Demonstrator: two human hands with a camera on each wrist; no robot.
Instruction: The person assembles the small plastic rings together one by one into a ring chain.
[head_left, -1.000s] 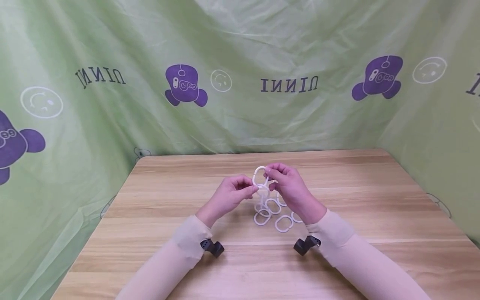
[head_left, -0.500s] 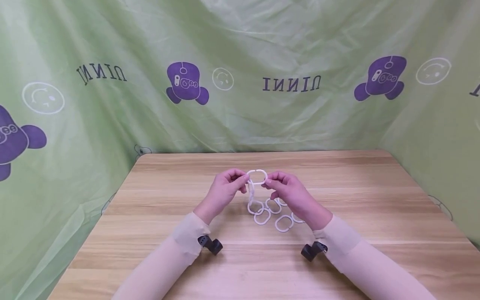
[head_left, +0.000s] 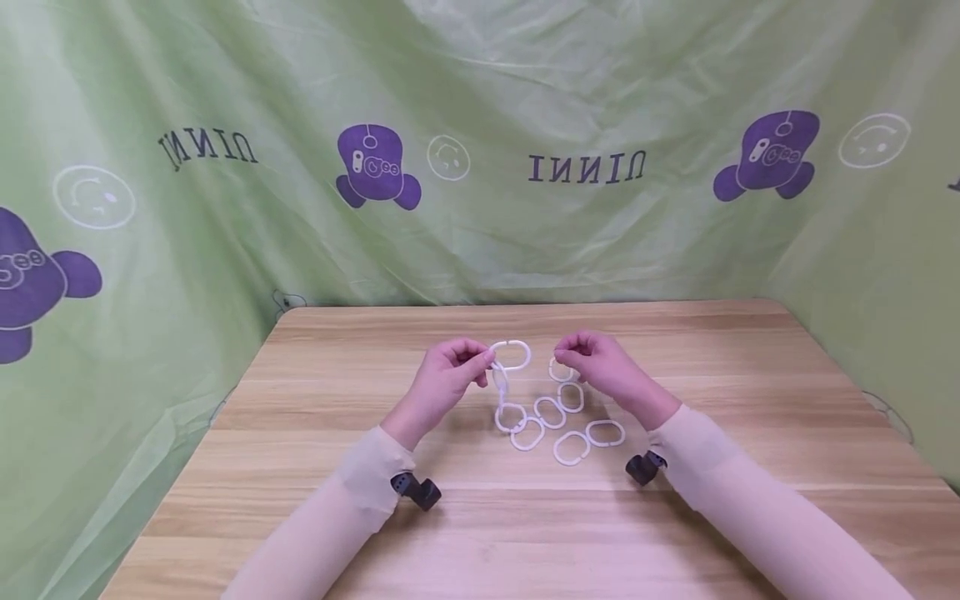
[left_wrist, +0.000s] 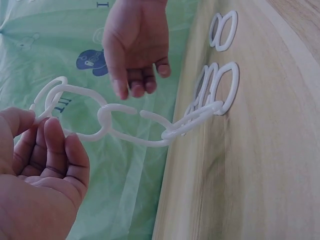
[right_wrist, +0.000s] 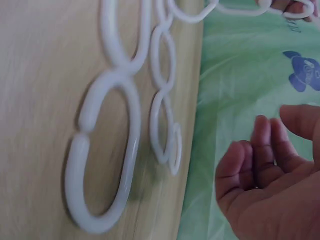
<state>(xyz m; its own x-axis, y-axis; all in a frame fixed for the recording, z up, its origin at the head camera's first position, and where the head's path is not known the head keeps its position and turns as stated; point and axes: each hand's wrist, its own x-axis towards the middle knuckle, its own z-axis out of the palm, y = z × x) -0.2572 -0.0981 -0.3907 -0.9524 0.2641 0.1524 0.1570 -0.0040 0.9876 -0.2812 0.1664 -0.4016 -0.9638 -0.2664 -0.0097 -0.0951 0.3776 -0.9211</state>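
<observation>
My left hand (head_left: 442, 385) pinches a white oval link between thumb and fingers, raised above the table. An end link (head_left: 510, 342) sticks out to the right from the pinch. Below it the joined white chain (left_wrist: 142, 144) hangs in the left wrist view and continues onto the table in a curve. Small gaps show in some links. My right hand (head_left: 611, 373), fingers loosely bent, holds nothing. It hovers over the chain's far link (head_left: 551, 372) and hides part of it. Thumb and fingertips stand apart in the right wrist view.
Two more white oval links, one nearer me (head_left: 572, 464) and one at right (head_left: 606, 421), lie touching on the wooden table (head_left: 712, 350), apart from the chain. A green printed curtain (head_left: 480, 242) hangs behind the table. Small black cameras (head_left: 417, 492) sit on both wrists.
My right hand has let go of the end link and moved right, over the far end of the chain. The left hand keeps its pinch, slightly left of before.
</observation>
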